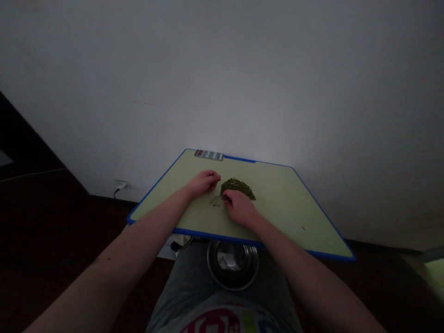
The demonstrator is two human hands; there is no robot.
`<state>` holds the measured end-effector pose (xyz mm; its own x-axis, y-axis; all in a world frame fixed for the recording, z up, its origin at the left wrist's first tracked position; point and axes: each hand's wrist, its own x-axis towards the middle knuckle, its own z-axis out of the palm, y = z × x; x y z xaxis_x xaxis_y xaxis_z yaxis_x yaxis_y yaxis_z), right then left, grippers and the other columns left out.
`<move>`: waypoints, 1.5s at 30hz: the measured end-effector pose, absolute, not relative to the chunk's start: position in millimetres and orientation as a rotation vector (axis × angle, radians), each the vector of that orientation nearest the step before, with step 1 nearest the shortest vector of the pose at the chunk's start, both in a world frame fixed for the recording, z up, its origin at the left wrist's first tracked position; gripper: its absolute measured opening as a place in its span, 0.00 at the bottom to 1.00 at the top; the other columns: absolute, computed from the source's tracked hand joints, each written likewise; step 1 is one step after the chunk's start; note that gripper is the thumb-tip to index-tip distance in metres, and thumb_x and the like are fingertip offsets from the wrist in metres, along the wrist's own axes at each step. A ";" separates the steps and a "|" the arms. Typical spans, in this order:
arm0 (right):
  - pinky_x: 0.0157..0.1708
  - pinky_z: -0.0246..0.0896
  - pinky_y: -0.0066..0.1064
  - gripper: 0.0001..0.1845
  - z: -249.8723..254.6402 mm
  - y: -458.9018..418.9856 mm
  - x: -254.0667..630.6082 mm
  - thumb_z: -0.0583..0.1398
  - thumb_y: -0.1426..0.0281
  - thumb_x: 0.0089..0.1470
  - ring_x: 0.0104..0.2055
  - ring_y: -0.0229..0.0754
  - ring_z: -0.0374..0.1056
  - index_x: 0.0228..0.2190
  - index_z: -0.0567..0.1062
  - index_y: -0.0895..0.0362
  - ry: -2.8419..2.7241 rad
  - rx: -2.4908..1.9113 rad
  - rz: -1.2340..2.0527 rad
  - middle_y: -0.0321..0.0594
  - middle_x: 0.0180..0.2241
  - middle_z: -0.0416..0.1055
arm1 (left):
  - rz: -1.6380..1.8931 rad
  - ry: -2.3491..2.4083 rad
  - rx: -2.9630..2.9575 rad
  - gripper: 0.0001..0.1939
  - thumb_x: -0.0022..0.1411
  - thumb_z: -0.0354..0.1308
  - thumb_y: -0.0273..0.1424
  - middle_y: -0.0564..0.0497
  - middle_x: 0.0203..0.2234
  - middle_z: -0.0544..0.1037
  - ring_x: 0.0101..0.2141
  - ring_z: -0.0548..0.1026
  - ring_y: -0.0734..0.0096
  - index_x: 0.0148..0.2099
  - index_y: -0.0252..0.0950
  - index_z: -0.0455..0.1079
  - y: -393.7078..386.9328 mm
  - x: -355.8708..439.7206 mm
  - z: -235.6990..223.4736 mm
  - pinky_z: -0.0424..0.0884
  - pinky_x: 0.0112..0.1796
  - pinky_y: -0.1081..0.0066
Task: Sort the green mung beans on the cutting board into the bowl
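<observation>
A pale green table top with a blue rim [294, 203] lies in front of me against a white wall. A small heap of dark green chopped leaves [238, 187] sits near its middle. My left hand [204, 182] rests just left of the heap, fingers curled together toward it. My right hand [239, 206] lies at the heap's near edge, fingers bent down onto the board, touching the greens. What either hand pinches is too small to see.
A shiny metal bowl [233, 262] sits in my lap under the table's near edge. A small striped object [208, 155] lies at the table's far edge. A wall socket with a plug [120, 186] is at the left. The floor is dark.
</observation>
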<state>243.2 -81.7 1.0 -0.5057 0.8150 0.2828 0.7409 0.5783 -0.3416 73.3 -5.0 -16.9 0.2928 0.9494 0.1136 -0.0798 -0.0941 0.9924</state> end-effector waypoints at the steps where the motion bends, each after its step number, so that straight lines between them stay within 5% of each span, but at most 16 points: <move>1: 0.39 0.53 0.29 0.09 1.8 -81.7 243.7 0.53 0.78 0.48 0.38 0.41 0.62 0.33 0.69 0.58 -2.418 -1.228 0.264 0.42 0.34 0.69 | 1.085 0.889 1.363 0.11 0.50 0.57 0.36 0.58 0.12 0.63 0.14 0.60 0.82 0.26 0.34 0.63 -5.2 73.4 -16.4 0.52 0.17 0.77; 14: 0.34 0.52 0.26 0.08 14.9 -85.7 259.5 0.54 0.81 0.46 0.34 0.38 0.61 0.30 0.69 0.59 -2.619 -0.999 0.434 0.39 0.31 0.69 | 1.098 0.875 1.378 0.10 0.51 0.56 0.36 0.57 0.12 0.62 0.13 0.59 0.82 0.26 0.34 0.63 -6.4 74.5 -16.1 0.52 0.16 0.76; 45: 0.34 0.53 0.28 0.06 10.5 -132.9 285.6 0.54 0.78 0.48 0.33 0.38 0.62 0.31 0.68 0.60 -2.437 -1.270 0.529 0.42 0.32 0.69 | 1.096 0.924 1.374 0.10 0.50 0.57 0.36 0.57 0.12 0.63 0.14 0.60 0.82 0.26 0.33 0.63 -6.4 75.1 -16.8 0.53 0.17 0.77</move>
